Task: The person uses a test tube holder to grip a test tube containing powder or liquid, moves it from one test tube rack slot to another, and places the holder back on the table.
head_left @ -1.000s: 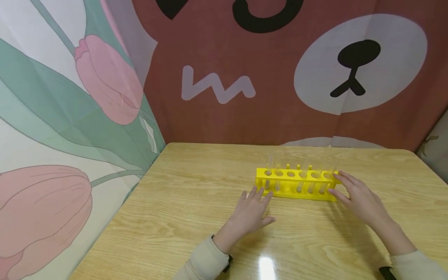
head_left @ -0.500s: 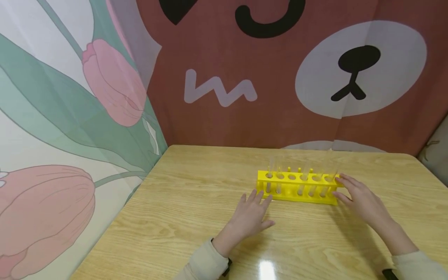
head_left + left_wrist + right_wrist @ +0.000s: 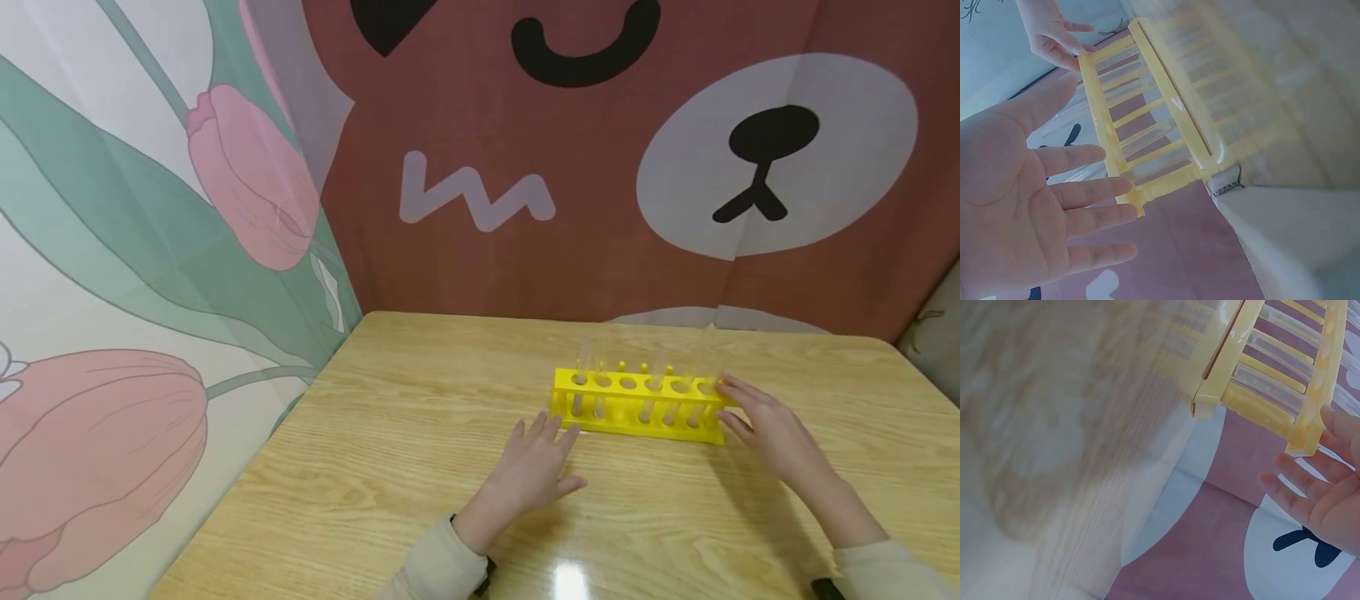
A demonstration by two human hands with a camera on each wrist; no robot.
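Observation:
A yellow test tube rack [image 3: 637, 429] stands on the wooden table, right of the middle in the head view. Several clear test tubes [image 3: 647, 408] stand upright in it; the third hole from the left holds none. My right hand [image 3: 787, 437] is at the rack's right end, its thumb and index finger pinching the end of the top plate. In the right wrist view the other fingers of that hand [image 3: 1335, 494] are loosely bent beside the rack. My left hand [image 3: 528, 471] is spread with straight fingers, palm down, near the rack's front left corner. In the left wrist view its palm [image 3: 1016, 206] holds nothing.
The wooden table [image 3: 420, 400] stretches to the left and in front of the rack. Behind it hangs a brown cloth with a bear face [image 3: 480, 275]; a tulip-patterned cloth [image 3: 150, 292] hangs at the left.
The head view has tilted slightly up, so the whole scene sits a little lower. My left fingertips have drawn back slightly from the rack's front left corner. The right hand stays at the rack's end.

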